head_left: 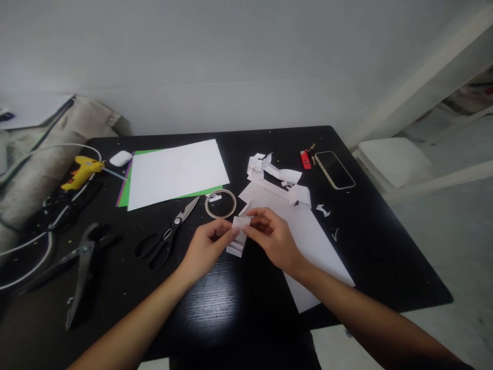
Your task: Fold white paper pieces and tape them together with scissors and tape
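Over the middle of a black table (239,308), my left hand (208,246) and my right hand (271,234) both pinch a small folded white paper piece (239,237) between fingers and thumbs. The piece hangs a little below my fingertips. Just behind the hands lies a roll of clear tape (220,203). A large white sheet (311,241) lies under my right wrist, running toward the table's near edge. Black-handled scissors (166,237) rest to the left of my left hand.
A white sheet on green and purple paper (175,172) lies at the back left, beside a yellow glue gun (81,171) and a white earbud case (120,158). Pliers (82,262) and cables sit far left. Paper scraps (275,174), a red lighter (305,159) and a phone (334,169) lie at the back right.
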Available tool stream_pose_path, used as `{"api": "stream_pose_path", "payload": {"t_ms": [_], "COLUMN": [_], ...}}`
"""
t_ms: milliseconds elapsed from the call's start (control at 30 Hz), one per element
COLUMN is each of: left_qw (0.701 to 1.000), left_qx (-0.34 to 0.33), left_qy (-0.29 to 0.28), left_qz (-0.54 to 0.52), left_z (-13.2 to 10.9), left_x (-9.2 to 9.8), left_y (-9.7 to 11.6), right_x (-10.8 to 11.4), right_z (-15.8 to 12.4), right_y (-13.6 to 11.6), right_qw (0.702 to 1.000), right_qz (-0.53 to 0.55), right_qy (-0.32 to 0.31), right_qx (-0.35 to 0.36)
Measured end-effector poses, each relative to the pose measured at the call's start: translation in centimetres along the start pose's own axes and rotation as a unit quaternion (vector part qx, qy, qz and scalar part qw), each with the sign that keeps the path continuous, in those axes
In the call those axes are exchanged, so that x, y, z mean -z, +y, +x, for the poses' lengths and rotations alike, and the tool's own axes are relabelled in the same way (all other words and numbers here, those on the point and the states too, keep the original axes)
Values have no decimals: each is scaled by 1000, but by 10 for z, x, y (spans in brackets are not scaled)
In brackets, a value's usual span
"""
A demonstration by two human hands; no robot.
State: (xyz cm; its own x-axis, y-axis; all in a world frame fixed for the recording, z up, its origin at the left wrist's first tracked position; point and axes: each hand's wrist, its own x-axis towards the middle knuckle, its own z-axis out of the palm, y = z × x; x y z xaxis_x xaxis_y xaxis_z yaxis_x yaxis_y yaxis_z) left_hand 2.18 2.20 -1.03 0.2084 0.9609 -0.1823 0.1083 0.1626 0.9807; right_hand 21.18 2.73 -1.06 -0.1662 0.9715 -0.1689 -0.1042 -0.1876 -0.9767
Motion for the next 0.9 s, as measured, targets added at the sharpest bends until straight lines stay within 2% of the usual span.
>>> {"api": "stream_pose_path", "payload": {"t_ms": [233,567,900], "left_qw": [999,994,989], "left_qx": [46,51,75], "left_qy": [0,-101,-124], "left_qz": [-26,-7,-28], "left_z": [-1,7,6], "left_x": [3,16,21], "left_y": [0,9,7], "right_x": [-1,2,-1], "right_z": [1,0,-4], "right_y": [0,3,1], "right_qw": [999,998,997], "right_qz": [7,-12,-12], "right_qy": [-26,-39,-52], "right_qx": [-38,-55,-64]}}
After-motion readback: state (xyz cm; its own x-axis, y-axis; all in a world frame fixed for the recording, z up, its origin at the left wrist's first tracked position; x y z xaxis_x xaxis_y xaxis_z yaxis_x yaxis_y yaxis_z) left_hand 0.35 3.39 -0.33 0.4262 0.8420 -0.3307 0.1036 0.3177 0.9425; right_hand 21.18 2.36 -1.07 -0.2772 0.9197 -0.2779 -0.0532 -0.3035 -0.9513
